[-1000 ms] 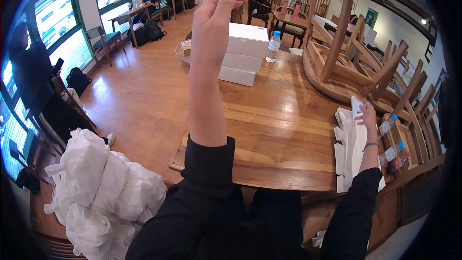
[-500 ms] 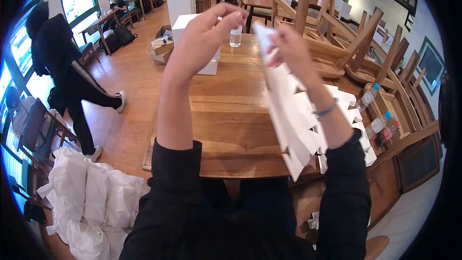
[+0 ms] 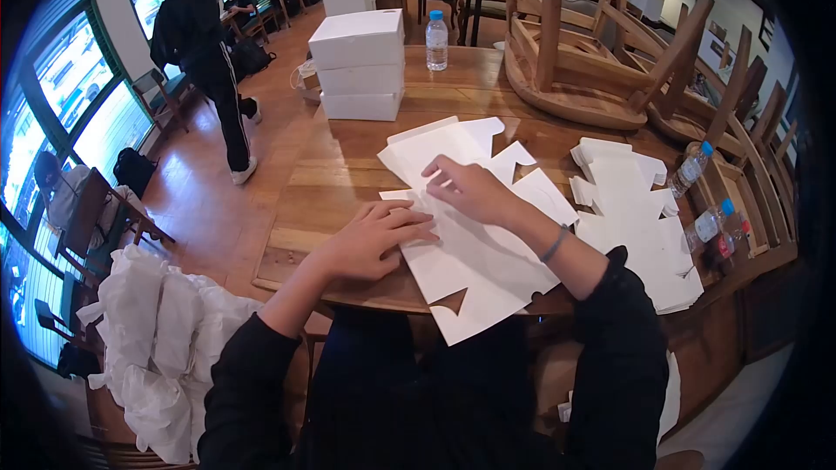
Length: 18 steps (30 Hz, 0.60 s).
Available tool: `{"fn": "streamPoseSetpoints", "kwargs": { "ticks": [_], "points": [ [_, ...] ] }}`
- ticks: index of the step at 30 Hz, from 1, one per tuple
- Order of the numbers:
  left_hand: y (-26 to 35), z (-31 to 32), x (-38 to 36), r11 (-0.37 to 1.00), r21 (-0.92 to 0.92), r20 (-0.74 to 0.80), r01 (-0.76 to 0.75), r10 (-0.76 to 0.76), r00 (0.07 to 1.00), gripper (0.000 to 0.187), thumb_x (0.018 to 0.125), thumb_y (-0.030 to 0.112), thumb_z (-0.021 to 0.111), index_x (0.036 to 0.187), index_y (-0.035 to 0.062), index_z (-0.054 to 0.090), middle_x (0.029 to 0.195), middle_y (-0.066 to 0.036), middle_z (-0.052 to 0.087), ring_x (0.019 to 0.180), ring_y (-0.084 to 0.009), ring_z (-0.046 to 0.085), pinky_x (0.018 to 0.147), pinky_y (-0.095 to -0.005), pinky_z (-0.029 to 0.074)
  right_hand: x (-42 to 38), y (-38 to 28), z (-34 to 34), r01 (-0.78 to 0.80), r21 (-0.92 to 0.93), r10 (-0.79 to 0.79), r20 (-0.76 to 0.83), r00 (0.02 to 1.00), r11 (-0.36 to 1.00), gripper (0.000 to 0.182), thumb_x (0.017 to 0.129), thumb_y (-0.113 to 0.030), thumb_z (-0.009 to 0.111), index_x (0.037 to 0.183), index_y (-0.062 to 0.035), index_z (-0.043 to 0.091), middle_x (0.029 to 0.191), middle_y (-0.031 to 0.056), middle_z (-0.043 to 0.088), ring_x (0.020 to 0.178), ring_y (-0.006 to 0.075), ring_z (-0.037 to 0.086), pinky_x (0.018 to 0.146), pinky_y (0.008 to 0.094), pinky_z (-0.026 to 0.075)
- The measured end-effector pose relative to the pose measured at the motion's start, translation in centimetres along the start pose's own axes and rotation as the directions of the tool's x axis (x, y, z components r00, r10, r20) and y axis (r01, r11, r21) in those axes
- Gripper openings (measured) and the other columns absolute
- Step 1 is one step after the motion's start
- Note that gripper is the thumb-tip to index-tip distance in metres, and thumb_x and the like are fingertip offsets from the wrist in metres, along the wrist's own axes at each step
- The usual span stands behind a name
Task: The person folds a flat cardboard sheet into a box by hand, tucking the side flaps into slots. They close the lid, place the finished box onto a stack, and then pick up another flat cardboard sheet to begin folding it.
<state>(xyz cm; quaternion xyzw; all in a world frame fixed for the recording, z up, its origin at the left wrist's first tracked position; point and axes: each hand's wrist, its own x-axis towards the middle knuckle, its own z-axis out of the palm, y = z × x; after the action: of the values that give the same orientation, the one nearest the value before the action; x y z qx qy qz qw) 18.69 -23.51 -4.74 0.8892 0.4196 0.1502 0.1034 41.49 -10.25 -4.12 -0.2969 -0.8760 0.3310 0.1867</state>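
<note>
A flat, unfolded white carton sheet (image 3: pixel 488 252) with cut flaps lies at an angle on the wooden table (image 3: pixel 305 226), one corner past the front edge. My left hand (image 3: pixel 374 239) rests at the sheet's left side, palm down with fingers spread. Above the sheet's middle is my right hand (image 3: pixel 466 187), fingers bent and somewhat apart, with nothing visible between them. A stack of more flat white sheets (image 3: pixel 631 226) lies to the right. Three closed white boxes (image 3: pixel 359 65) stand stacked at the back left.
A water bottle (image 3: pixel 436 42) stands behind. More bottles (image 3: pixel 691 168) line the right edge near upturned wooden chairs (image 3: pixel 583 78). White bags (image 3: pixel 165 339) are heaped at lower left. A person in black (image 3: pixel 196 43) is on the floor beyond, left; others sit farther off.
The white sheet came off the right-hand stack and now lies flat in front of me. Both hands have lowered; my right hand let go of it. The person in black appears farther away.
</note>
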Motion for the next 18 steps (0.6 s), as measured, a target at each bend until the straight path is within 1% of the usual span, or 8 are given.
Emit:
{"fn": "streamPoseSetpoints", "kwargs": {
  "ticks": [2,5,6,10,12,15,16,18],
  "points": [
    [1.0,-0.3,0.9,0.99,0.134,-0.045,-0.051,0.057,0.997,0.06,0.084,0.009,0.068,0.139,0.0343,0.066,0.149,0.0,0.057,0.142,-0.0273,0.045,0.116,-0.0511,0.029,-2.2,-1.2,-1.4,0.021,-0.06,-0.016,0.088,0.996,0.998,0.036,0.105,-0.028,0.062,0.132,-0.0059,0.056,0.118,0.0178,0.074,0.111,0.033,0.072,0.095,0.0433,0.056],
    [-0.6,0.0,3.2,0.985,0.123,0.095,-0.123,0.112,0.989,0.049,0.085,0.011,0.07,0.129,0.0334,0.073,0.135,0.003,0.066,0.134,-0.0213,0.05,0.108,-0.0473,0.033,-5.1,-1.3,-2.3,0.168,-0.12,-0.158,0.093,0.983,0.978,0.037,0.104,-0.034,0.062,0.131,-0.0091,0.058,0.121,0.0183,0.074,0.107,0.0376,0.072,0.092,0.0446,0.056],
    [-0.8,-0.3,4.3,0.986,0.102,0.025,-0.134,0.132,0.991,0.03,0.088,0.015,0.072,0.114,0.0287,0.079,0.113,0.006,0.072,0.122,-0.0171,0.057,0.101,-0.0444,0.034,-6.0,-1.8,-2.7,0.189,-0.131,-0.183,0.06,0.981,0.973,0.036,0.104,-0.034,0.062,0.129,-0.0087,0.06,0.119,0.0178,0.074,0.107,0.0373,0.071,0.091,0.0443,0.056],
    [-2.4,-1.9,8.7,0.988,0.152,-0.006,-0.018,0.019,1.0,0.008,0.092,0.025,0.074,0.096,0.0185,0.075,0.094,0.004,0.072,0.099,-0.0177,0.063,0.102,-0.0443,0.033,-8.1,-2.6,-4.3,0.315,-0.161,-0.339,-0.159,0.927,0.935,0.034,0.104,-0.036,0.062,0.12,-0.0071,0.066,0.112,0.0157,0.073,0.102,0.0347,0.069,0.088,0.0432,0.054],
    [-3.7,-1.2,10.0,0.982,0.182,-0.101,0.058,-0.04,0.994,0.012,0.093,0.031,0.073,0.096,0.0199,0.075,0.09,0.002,0.072,0.095,-0.0183,0.063,0.099,-0.0435,0.034,-8.3,-1.5,-4.6,0.379,-0.121,-0.398,-0.314,0.862,0.917,0.037,0.097,-0.04,0.072,0.113,-0.0059,0.07,0.105,0.013,0.072,0.094,0.0324,0.067,0.084,0.0424,0.052],
    [-4.8,-0.1,10.7,0.986,0.156,-0.208,0.061,-0.028,0.978,0.016,0.096,0.035,0.07,0.096,0.0189,0.074,0.088,0.0,0.071,0.093,-0.0188,0.063,0.1,-0.044,0.033,-8.8,0.0,-4.6,0.366,-0.273,-0.449,-0.372,0.812,0.89,0.046,0.087,-0.042,0.082,0.114,-0.0062,0.07,0.103,0.0107,0.072,0.092,0.0315,0.067,0.083,0.041,0.052],
    [-4.9,0.2,10.5,0.99,0.133,-0.228,0.043,-0.012,0.974,0.018,0.097,0.035,0.069,0.096,0.018,0.073,0.087,0.0,0.07,0.093,-0.0189,0.062,0.1,-0.0444,0.033,-8.8,0.2,-4.8,0.431,-0.293,-0.511,-0.308,0.802,0.853,0.052,0.079,-0.043,0.089,0.112,-0.0077,0.07,0.102,0.009,0.071,0.093,0.0308,0.066,0.084,0.039,0.051],
    [-5.0,0.4,10.1,0.996,0.064,-0.255,0.056,-0.038,0.966,0.019,0.099,0.035,0.068,0.097,0.0168,0.073,0.087,0.001,0.069,0.095,-0.0183,0.062,0.103,-0.0449,0.031,-8.9,0.2,-5.3,0.489,-0.252,-0.541,-0.212,0.814,0.835,0.053,0.078,-0.044,0.089,0.112,-0.0087,0.069,0.103,0.008,0.07,0.096,0.0295,0.065,0.085,0.0381,0.05]
  ]
}}
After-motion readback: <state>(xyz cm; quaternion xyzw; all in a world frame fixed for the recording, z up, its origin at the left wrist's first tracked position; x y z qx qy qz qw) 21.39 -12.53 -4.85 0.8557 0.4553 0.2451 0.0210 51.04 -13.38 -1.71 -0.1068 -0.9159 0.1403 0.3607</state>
